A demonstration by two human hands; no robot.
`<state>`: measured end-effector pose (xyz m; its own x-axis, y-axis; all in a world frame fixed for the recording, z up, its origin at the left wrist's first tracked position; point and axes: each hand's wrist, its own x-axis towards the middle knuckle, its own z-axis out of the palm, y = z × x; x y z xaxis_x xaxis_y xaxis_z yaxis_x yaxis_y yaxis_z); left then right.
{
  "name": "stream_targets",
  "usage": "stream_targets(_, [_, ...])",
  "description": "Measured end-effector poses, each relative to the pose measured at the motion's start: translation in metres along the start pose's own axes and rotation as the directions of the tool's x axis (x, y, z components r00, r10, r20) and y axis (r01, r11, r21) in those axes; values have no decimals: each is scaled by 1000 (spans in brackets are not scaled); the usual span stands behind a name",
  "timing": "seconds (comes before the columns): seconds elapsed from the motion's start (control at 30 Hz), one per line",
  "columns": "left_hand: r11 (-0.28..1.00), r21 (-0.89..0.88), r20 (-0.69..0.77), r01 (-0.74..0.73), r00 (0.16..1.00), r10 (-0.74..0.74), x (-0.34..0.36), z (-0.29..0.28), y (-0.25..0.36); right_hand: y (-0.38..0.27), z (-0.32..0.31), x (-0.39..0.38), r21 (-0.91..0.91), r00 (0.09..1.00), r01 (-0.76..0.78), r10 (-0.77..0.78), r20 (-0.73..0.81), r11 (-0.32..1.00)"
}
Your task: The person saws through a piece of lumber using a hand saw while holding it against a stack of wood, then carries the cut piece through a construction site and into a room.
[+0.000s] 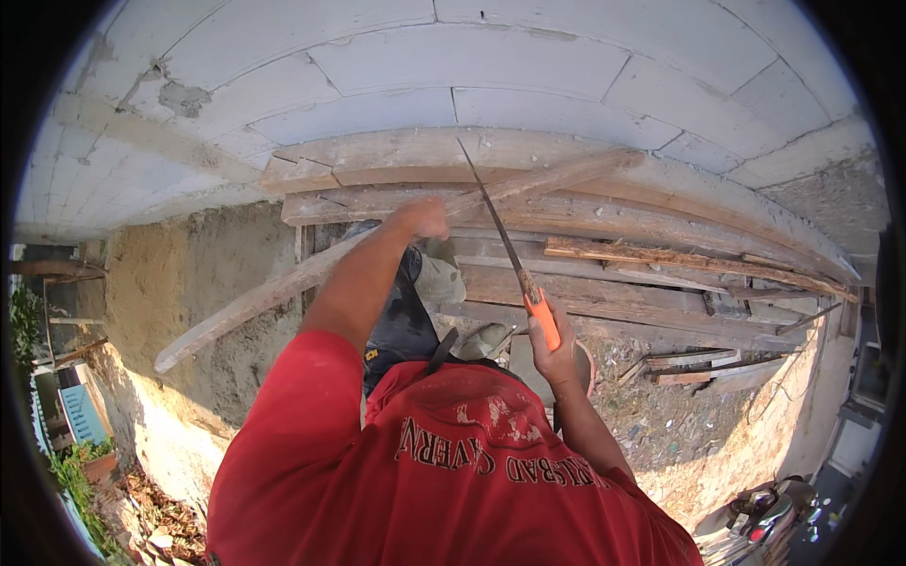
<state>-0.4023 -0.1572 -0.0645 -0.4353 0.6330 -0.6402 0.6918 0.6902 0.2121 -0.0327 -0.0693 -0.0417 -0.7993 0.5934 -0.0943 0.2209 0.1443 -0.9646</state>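
A long, rough wooden beam (269, 291) slants from the lower left up to the right, its right part lying across stacked timber. My left hand (425, 219) is closed over the beam near its middle, with the fingertips partly hidden. In my right hand (557, 354) is a handsaw (505, 231), gripped by its orange handle. The dark, narrow blade points up and away, and its tip appears over the stacked planks, just right of the beam. From this angle I cannot tell whether the blade touches the wood.
Stacked planks (604, 212) run along the pale block wall (472, 66). Thinner, splintered boards (694, 259) lie on the right of the stack. Rubble (661, 424) covers the ground there. A bucket-like container (580, 368) is partly hidden behind my right hand.
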Motion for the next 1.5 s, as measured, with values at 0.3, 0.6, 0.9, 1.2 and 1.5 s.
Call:
stream_targets(0.3, [990, -97, 33, -103, 994, 106, 28, 0, 3, 0, 34, 109, -54, 973, 168, -174, -151, 984])
stream_targets(0.6, [994, -107, 218, -24, 975, 47, 14, -23, -12, -13, 38, 107, 62, 947, 277, -261, -187, 959])
stream_targets(0.9, [992, 93, -258, 80, 965, -54, 6, 0, 72, -1, 14, 80, 8, 989, 95, -93, -115, 995])
stream_targets(1.2, [993, 39, -255, 112, 962, -99, 0, -4, 63, -12, -2, 63, -20, 980, 172, -174, -98, 985])
stream_targets(1.5, [992, 15, -243, 128, 962, -120, 17, -3, 35, 0, -39, -20, 61, 998, 56, -57, 14, 997])
